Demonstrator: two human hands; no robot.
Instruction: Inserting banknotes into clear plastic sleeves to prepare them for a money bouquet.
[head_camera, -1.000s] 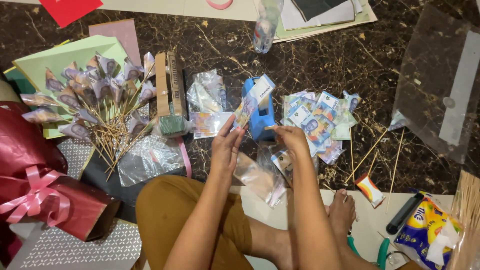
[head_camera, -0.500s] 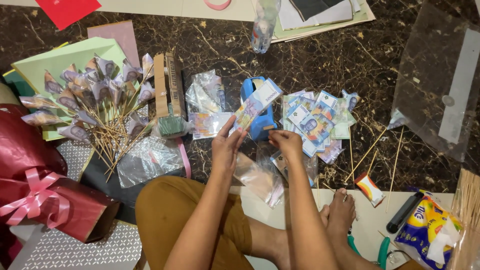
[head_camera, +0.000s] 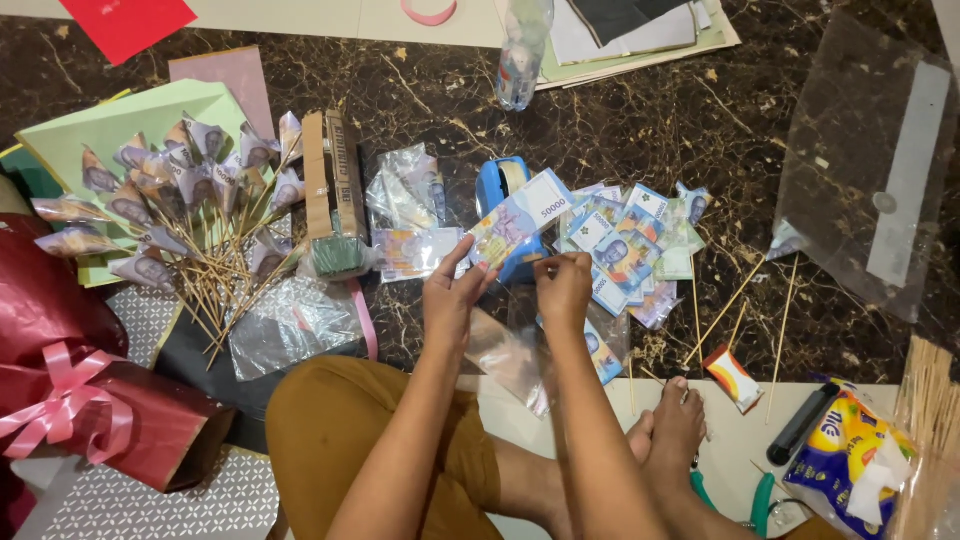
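Partly hidden: blue tape dispenser (head_camera: 497, 190) behind the note; its lower body unseen | blue-and-white rectangular paper banknote in clear plastic sleeve (head_camera: 515, 218), tilted, above dark marble floor (head_camera: 420, 95) | left hand (head_camera: 452, 290) fingers grasp its lower end; right hand (head_camera: 563, 285) fingers pinched closed just beside, contents unclear | count: one held note, two hands.

A single camera, worn on the person's head, looks almost straight down at the dark marbled floor (head_camera: 640, 110) in front of them. The person's own legs and forearms enter from the bottom edge, with the left hand (head_camera: 452, 295) and right hand (head_camera: 563, 285) near the centre of the frame, close to the lens. The far edge of the view reaches a plastic bottle (head_camera: 523, 50) at the top. There is no second view to overlap with.
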